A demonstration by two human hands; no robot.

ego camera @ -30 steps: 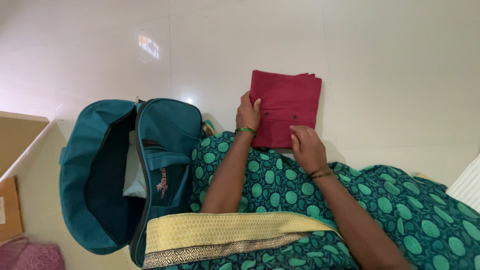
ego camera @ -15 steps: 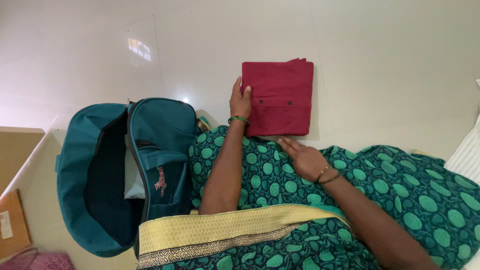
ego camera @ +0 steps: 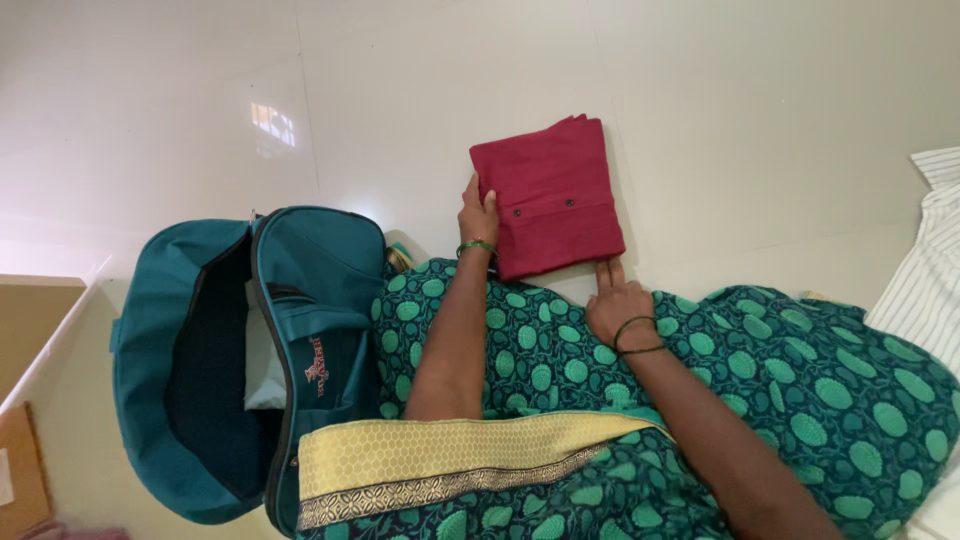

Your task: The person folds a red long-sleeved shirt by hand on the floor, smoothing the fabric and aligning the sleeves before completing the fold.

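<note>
Holding the folded red cloth [ego camera: 550, 195] at both edges, left hand [ego camera: 480, 215] gripping its side and right hand [ego camera: 615, 305] slipping flat fingers under, the person should lift it level so it stays folded.

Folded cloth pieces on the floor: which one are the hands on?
The dark red folded garment with small buttons, between the left hand and right hand. The white striped cloth lies untouched at the right edge.

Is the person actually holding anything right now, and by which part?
The left hand grips the folded red cloth at its left edge; the right hand only touches its near edge.
</note>
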